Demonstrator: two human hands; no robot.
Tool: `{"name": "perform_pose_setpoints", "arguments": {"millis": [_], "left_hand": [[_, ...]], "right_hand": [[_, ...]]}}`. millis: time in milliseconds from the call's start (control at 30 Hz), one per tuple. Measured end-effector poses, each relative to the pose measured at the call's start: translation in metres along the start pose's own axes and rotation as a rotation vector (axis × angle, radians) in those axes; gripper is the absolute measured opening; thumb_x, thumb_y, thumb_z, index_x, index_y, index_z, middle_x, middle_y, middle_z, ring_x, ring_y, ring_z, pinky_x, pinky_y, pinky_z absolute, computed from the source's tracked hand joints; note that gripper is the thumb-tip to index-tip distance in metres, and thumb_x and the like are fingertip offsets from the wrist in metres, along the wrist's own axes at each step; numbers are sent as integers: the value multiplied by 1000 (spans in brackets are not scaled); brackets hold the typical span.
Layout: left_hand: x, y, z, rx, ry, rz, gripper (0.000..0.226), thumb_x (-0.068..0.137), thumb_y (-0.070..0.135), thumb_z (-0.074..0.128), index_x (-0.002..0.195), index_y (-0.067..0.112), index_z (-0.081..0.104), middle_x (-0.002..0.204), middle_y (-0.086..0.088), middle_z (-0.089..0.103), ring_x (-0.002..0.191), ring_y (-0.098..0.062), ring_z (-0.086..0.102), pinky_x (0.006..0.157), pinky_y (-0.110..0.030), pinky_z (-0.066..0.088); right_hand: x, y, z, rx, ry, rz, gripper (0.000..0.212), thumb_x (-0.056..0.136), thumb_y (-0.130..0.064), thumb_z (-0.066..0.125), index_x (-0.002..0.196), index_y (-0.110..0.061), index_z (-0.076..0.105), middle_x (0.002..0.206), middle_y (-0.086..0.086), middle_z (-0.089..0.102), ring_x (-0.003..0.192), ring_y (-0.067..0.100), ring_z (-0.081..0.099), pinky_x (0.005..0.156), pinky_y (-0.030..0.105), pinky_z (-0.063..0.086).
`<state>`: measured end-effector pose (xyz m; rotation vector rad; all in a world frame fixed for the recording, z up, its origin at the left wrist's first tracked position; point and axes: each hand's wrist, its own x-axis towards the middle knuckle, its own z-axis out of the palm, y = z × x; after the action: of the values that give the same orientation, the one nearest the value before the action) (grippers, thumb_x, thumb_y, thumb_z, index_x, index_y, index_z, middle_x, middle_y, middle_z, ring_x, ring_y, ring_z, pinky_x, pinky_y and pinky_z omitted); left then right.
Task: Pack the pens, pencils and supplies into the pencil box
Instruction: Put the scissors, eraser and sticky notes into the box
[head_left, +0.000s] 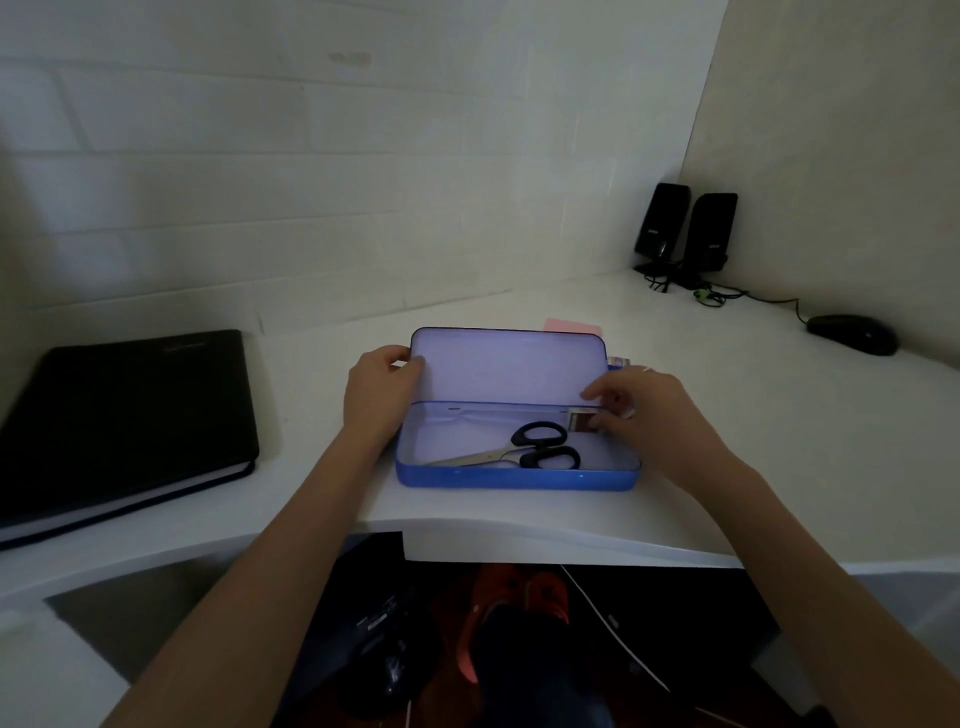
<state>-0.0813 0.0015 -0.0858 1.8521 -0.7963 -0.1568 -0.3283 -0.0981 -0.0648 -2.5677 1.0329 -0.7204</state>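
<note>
Pencil box (514, 475), blue translucent plastic, rectangular with rounded corners, stands open on the white counter (753, 415) near its front edge, at the centre of the view. The hinged lid (506, 364) is raised upright along the far side, pale and see-through.

Contents: black-handled scissors (524, 447) lie flat on the box floor, blades pointing toward 8 o'clock, handles toward the middle. At the 2 o'clock corner of the box interior sits a small dark-and-white block (581, 420); what it is cannot be read.

Left hand (376, 395): the grip is closed on the lid's left edge, thumb in front, fingers behind. Right hand (649, 415): fingertips curl around the small block in a narrow pinch, partly covering it.

Beyond the lid, at 12 o'clock, a pink sheet (574, 327) shows only its top edge; a further small item (619, 361) peeks out past the lid's right corner, too hidden to name. A black binder (124, 415) lies at 9 o'clock, its near corner cut off by the frame. Two black speakers (685, 231) stand at 1 o'clock, with a dark mouse (852, 335) at 2 o'clock. The scene is dim and slightly blurred.
</note>
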Motion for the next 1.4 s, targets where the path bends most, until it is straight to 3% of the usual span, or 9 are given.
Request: {"name": "perform_pose_setpoints", "arguments": {"millis": [100,300,500,700,867,1033,1167,1300,1400], "left_hand": [[-1,1,-1,-2,11,7,24,88,21,54,102,7,68,88,-2,60,82,-20,53,72,-25,34],[-2,1,-1,1,8,14,24,88,21,53,101,8,68,86,-2,59,82,-21,53,72,-26,35],[-2,1,-1,-4,5,14,23,88,20,53,100,7,68,87,-4,61,81,-22,53,72,-27,35],[-1,0,-1,-15,9,5,24,87,20,54,103,7,67,87,-2,60,82,-22,54,73,-26,36],[-1,-1,-1,-39,8,10,23,87,21,54,101,10,67,87,-4,63,81,-23,55,72,-27,37],[-1,1,-1,-23,19,13,22,88,22,53,99,10,67,87,-3,62,80,-21,55,72,-26,36],[0,0,-1,-18,20,2,20,87,22,53,96,10,68,84,-2,61,80,-22,55,70,-26,35],[2,-1,1,-31,19,3,17,87,22,54,92,12,67,81,-2,61,77,-21,55,60,-27,38],[3,-1,1,-27,24,-3,19,87,22,55,95,11,68,81,0,61,77,-20,55,60,-27,38]], "right_hand": [[-3,-6,-1,-153,27,-18,9,81,-16,66,90,-18,70,96,2,62,87,21,57,73,33,48],[-15,-13,-10,-279,-12,-68,8,83,-21,63,81,-13,66,88,0,57,91,20,54,68,29,40],[-12,-16,-13,-199,-42,-44,18,86,-23,61,102,-24,70,90,-3,59,87,16,54,71,28,40],[-8,-12,-4,-197,-100,-27,14,85,-27,63,73,-20,63,73,-10,49,75,14,48,63,28,38],[-2,-13,6,-219,-66,2,9,86,-17,60,82,-11,65,90,4,56,79,21,54,68,29,42],[10,0,-5,83,16,36,3,82,-14,65,80,-16,64,71,1,59,65,15,53,60,21,40],[44,40,-6,123,234,182,20,91,-8,49,103,-9,64,97,15,64,78,22,53,66,26,38],[73,70,10,90,2,266,34,96,-14,44,127,-9,54,130,16,57,115,31,54,92,30,37],[81,80,21,18,-72,310,34,94,-25,48,123,-11,57,128,15,59,115,31,54,96,38,41]]}}
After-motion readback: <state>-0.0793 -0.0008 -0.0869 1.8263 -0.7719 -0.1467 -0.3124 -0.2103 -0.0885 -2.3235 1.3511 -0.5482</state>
